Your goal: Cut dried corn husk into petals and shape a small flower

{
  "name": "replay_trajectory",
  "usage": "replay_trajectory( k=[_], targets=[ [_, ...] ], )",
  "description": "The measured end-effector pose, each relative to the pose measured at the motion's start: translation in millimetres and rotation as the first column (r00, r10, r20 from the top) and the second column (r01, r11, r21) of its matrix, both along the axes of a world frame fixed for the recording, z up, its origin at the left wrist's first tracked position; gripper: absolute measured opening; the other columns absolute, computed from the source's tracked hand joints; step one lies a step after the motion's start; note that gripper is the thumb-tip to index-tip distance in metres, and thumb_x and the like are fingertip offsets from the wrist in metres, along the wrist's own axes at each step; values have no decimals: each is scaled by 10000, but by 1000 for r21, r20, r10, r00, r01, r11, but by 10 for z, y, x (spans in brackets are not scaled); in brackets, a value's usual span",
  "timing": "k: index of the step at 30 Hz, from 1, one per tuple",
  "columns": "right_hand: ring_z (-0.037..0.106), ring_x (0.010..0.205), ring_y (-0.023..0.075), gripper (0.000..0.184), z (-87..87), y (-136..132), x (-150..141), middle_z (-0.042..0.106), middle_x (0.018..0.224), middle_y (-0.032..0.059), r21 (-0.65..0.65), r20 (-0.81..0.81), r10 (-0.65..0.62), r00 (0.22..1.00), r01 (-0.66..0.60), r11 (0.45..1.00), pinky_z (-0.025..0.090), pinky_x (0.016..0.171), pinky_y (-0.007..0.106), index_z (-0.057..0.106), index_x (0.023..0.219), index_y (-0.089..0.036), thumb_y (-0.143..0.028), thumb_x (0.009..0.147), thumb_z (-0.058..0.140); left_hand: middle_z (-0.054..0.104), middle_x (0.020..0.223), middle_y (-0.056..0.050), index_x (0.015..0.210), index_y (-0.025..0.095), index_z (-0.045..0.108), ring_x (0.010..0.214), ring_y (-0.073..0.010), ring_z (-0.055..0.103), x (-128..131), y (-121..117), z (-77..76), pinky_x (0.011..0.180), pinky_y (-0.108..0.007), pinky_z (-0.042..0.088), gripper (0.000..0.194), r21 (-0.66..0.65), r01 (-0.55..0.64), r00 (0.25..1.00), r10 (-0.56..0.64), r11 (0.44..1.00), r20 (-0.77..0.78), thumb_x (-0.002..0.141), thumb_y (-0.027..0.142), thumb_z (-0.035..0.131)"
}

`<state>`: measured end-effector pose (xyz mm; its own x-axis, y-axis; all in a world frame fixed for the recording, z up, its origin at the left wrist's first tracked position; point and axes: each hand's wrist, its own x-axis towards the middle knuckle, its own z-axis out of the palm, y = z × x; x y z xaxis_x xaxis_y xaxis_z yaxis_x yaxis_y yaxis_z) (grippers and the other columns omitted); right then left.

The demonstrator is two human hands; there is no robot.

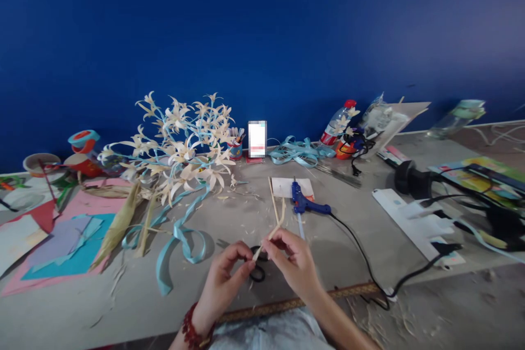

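Between my two hands is a narrow strip of pale corn husk [275,225], bent in the middle, with two long ends sticking up and away from me. My left hand [229,273] pinches its lower tip between thumb and fingers. Just above that, my right hand [292,257] grips the same strip with thumb and forefinger. Black-handled scissors [257,272] lie on the table under my hands, partly hidden by them. Beyond my right hand a blue hot glue gun [304,201] rests on a white card [283,187].
Husk flowers on blue stems [180,147] stand left of centre, trailing light blue ribbon [180,240]. Coloured paper [74,251] and dried husks [118,224] lie left. A white power strip [410,224] with cables lies right. At the back are a phone [257,139] and a bottle [338,123].
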<state>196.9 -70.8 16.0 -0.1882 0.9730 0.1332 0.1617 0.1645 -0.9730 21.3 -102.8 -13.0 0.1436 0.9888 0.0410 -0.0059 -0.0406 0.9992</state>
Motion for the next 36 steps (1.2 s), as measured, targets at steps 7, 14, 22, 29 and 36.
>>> replay_trajectory(
  k=[7,14,22,29,36],
  targets=[
    [623,672,163,161,-61,-17,9,682,741,30,3,39,84,996,-84,996,469,620,236,669,805,-192,-313,887,602,576,730,-16,807,154,620,679,-130,526,21,-20,-9,630,-222,421,184,-77,2,1000,-1,997,17,861,329,638],
    [631,668,179,202,-72,-13,38,683,726,46,0,24,14,1000,-14,1000,477,611,257,665,793,-183,-353,884,603,602,733,-25,786,156,634,688,-135,533,-25,-19,-38,639,-214,414,181,-35,10,999,-12,999,-46,860,321,642],
    [578,632,146,267,-98,32,44,637,706,23,-96,-15,78,997,-79,992,436,552,217,634,790,-180,-394,923,547,601,737,-35,784,154,642,700,-145,539,-17,-43,-50,647,-223,428,182,-62,27,999,-25,998,33,846,325,657],
    [579,635,143,223,-79,-7,30,625,679,8,9,86,162,983,-163,987,408,578,221,642,724,-189,-299,906,574,600,817,-46,829,174,627,815,-183,572,9,24,8,768,-278,445,111,77,47,999,-44,996,-31,861,280,632],
    [554,634,146,210,-89,-13,41,602,657,-1,30,112,203,973,-207,978,391,590,230,622,708,-191,-320,872,600,583,789,-31,771,179,626,779,-174,576,19,62,49,739,-268,439,80,133,67,988,-47,989,-148,849,199,624]
  ],
)
